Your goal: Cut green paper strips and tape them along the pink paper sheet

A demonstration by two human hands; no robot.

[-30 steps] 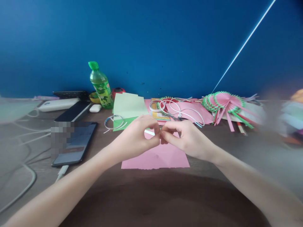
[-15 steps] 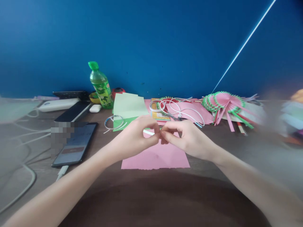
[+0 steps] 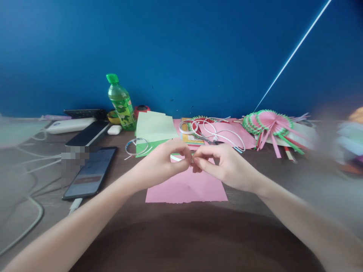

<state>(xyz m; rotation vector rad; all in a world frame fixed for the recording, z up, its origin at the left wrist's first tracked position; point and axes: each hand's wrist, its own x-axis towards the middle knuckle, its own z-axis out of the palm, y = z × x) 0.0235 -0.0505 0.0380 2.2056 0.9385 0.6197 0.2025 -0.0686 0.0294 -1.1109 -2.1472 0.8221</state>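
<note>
– So, how do the hands stand?

– Nearly closed, both of them. The left hand (image 3: 172,160) curls its thumb and forefinger into a ring, tips pinched on a white strip (image 3: 176,158) that shows through the gap. The right hand (image 3: 227,164) is pinched too, its tips meeting the left's; it seems to grip the strip as well, though the fingers hide most of that spot.

– And where is the strip?

– Mid-scene, above the table (image 3: 181,234), over a pink sheet (image 3: 185,190).

– What lies around them?

– Beyond the left hand, pale green paper (image 3: 154,126), with a bottle (image 3: 121,109) farther left by the blue wall (image 3: 181,56). Far right, a pink and green paper fan (image 3: 269,122).

– Nearer, on the left?

– A phone (image 3: 90,173), a white plug (image 3: 75,205) at its near end.
</note>
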